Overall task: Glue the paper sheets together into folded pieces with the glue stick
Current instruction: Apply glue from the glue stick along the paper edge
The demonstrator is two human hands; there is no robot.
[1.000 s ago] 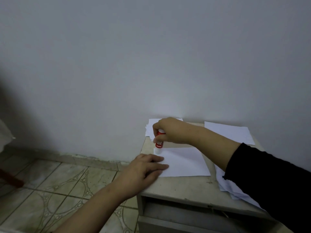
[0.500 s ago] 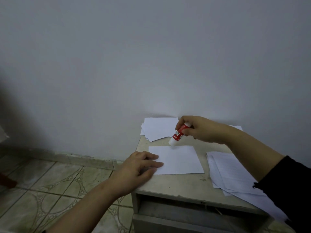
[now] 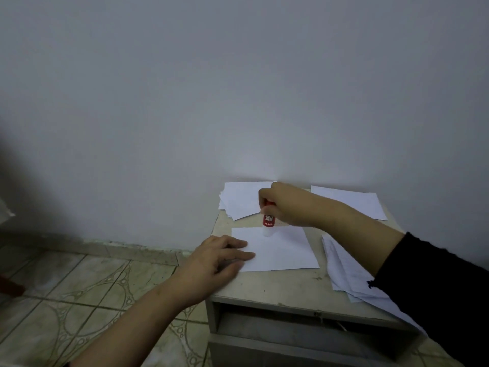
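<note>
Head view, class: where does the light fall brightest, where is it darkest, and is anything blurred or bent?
Head view: brightest on the wall above the right hand and glue stick; a dark shadow fills the left edge; dim overall; the centre sheet stays sharp; the wide angle bends the floor tiles.

A small pale cabinet [image 3: 264, 287] with a scuffed top stands against a plain grey-white wall [image 3: 238, 88]. Left of the cabinet lies a floor [image 3: 79, 292] of beige tiles with curved patterns. Light is dim, brightest on the wall just above the cabinet.
</note>
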